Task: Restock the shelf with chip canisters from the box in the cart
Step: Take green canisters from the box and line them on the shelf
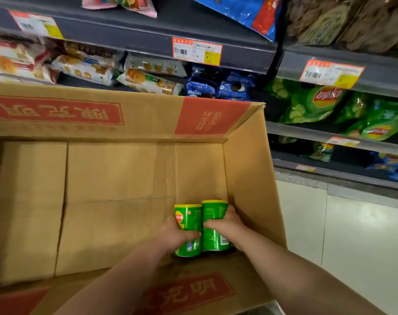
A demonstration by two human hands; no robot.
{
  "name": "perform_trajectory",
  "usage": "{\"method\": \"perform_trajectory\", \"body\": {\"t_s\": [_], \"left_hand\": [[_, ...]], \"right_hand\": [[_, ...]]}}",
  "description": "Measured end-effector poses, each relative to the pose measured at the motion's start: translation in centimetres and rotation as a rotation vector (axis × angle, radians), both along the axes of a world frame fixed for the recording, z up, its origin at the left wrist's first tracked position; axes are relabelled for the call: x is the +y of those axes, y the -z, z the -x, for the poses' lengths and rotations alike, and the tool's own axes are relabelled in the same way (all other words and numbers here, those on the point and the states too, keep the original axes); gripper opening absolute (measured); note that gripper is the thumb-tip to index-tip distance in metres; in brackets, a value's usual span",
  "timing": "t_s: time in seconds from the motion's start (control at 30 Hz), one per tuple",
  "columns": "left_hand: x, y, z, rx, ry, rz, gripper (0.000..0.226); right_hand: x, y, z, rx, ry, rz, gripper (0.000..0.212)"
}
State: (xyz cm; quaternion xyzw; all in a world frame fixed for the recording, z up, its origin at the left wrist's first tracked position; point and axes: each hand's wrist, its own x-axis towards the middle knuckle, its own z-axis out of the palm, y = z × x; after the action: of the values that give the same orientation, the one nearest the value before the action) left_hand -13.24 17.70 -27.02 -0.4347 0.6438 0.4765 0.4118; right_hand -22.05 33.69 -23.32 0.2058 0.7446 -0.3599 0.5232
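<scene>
Two green chip canisters with yellow rims stand side by side in the near right corner of a big cardboard box [116, 169]. My left hand [174, 235] grips the left canister [189, 220] around its middle. My right hand [227, 225] curls round the right canister [214, 214], fingers across its front. Both arms reach down into the box from the lower edge of the view. The rest of the box floor is bare cardboard.
Grey shelves rise behind the box: biscuit packs [148, 80] and blue cookie packs [218, 87] straight ahead, green chip bags [311, 105] on the shelves to the right. Orange price tags [197, 51] hang on the shelf edges. Pale tiled floor [352, 235] lies right of the box.
</scene>
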Motion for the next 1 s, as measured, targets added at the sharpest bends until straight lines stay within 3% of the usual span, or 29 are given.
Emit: {"method": "perform_trajectory", "body": {"t_s": [0.1, 0.2, 0.33, 0.47, 0.6, 1.0], "left_hand": [[0.1, -4.2, 1.6, 0.05, -0.01, -0.001, 0.095], [0.5, -9.2, 3.4, 0.134, -0.044, 0.037, 0.068], [1.0, -14.0, 5.4, 0.304, -0.075, 0.066, 0.079], [2.5, -18.5, 7.3, 0.467, -0.095, 0.0, 0.085], [5.3, -22.4, 9.6, 0.59, -0.085, -0.032, 0.086], [13.5, -34.5, 20.0, 0.999, 0.036, -0.069, 0.045]], "right_hand": [[0.3, -1.9, 1.1, -0.013, 0.069, 0.066, 0.066], [0.4, -4.5, 2.8, 0.052, 0.073, 0.143, 0.069], [0.8, -8.9, 5.1, 0.155, 0.091, 0.211, 0.065], [2.6, -13.4, 6.6, 0.261, 0.172, 0.277, 0.084], [5.3, -18.1, 8.1, 0.37, 0.258, 0.287, 0.069], [14.1, -32.8, 16.4, 0.762, 0.316, 0.373, 0.051]]}}
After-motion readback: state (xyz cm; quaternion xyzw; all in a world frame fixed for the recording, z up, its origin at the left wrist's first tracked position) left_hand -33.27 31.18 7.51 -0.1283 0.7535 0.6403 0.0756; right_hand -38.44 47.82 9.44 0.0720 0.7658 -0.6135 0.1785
